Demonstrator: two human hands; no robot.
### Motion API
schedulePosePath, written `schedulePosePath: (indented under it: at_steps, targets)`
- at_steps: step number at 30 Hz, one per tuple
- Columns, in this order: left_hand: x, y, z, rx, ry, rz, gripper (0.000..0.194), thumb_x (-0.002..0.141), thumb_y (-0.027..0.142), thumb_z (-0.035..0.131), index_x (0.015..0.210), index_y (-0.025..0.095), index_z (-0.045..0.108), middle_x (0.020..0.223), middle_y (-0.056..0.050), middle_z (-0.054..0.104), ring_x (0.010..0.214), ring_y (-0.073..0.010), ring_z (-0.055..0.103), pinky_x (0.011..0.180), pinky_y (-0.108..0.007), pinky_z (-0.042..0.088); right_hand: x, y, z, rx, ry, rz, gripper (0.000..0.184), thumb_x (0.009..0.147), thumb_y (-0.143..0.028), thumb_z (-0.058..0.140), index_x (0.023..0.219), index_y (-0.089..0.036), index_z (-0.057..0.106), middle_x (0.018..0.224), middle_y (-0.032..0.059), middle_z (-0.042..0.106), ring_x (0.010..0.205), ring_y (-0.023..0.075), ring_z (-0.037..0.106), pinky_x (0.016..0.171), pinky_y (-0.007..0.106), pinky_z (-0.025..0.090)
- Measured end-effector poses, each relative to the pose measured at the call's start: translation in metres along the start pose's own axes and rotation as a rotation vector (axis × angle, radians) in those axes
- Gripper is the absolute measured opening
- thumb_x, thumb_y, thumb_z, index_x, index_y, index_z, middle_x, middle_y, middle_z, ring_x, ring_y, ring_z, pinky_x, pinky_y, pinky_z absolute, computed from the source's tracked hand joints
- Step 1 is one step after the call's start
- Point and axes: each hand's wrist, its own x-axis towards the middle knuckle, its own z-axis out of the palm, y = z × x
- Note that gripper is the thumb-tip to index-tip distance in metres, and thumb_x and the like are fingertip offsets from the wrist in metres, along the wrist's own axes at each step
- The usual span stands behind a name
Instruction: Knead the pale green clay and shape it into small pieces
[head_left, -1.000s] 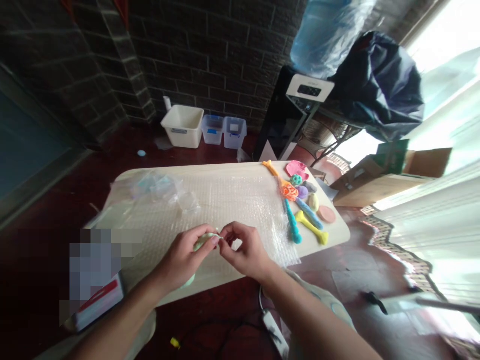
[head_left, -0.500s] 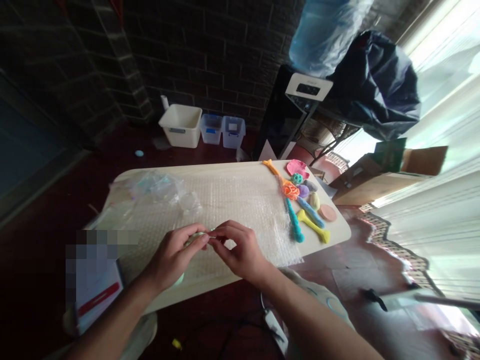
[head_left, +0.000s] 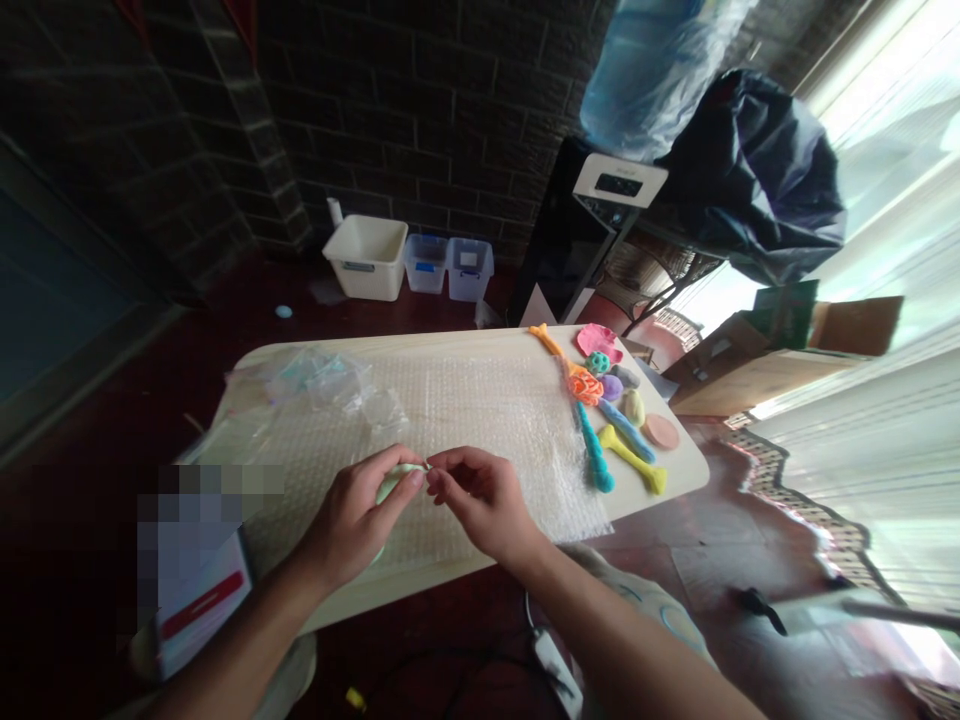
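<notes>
My left hand (head_left: pixel 354 515) is closed round a soft pale green piece, likely modelling clay (head_left: pixel 394 482), with thumb and fingers along its sides. Part of that piece is hidden in the palm. Thumb and index finger of my right hand (head_left: pixel 484 500) pinch the piece's right end; the other fingers are curled. Both hands are above a sheet of bubble wrap (head_left: pixel 480 400) laid over the pale table (head_left: pixel 352 600). A bit of the same green shows below my left hand.
At the table's right lie a yellow bone-shaped piece (head_left: pixel 634 461), a teal stick (head_left: pixel 595 450), an orange piece (head_left: pixel 583 386) and several other coloured shapes. Clear plastic packaging (head_left: pixel 322 380) is at the left. A phone or tablet (head_left: pixel 199 590) is near the left edge.
My right fingers have shifted slightly at the end of the green piece, and more of it shows in my left hand. The whole view has moved a little.
</notes>
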Motion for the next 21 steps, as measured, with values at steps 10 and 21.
schedulePosePath:
  at_steps: [10,21]
  targets:
    - [0.001,-0.006,0.006,0.124,0.074,0.145,0.02,0.099,0.037,0.057,0.11,0.023,0.066,0.107,-0.005,0.075,0.099,-0.0227,0.071,0.088,-0.031,0.053,0.009,0.0,-0.007,0.286,0.001,0.161,0.027,0.073,-0.038,0.091,0.081,-0.017,0.077,0.067,0.0005,0.071,0.061,0.0119,0.062,0.063,0.027,0.052]
    - [0.005,-0.011,0.014,0.153,0.088,0.244,0.014,0.103,0.027,0.055,0.109,0.021,0.066,0.106,-0.006,0.075,0.099,-0.0202,0.071,0.089,-0.03,0.052,0.011,0.011,-0.012,0.197,-0.033,0.119,0.026,0.083,-0.04,0.082,0.087,-0.016,0.076,0.071,0.003,0.074,0.062,0.0124,0.066,0.062,0.027,0.054]
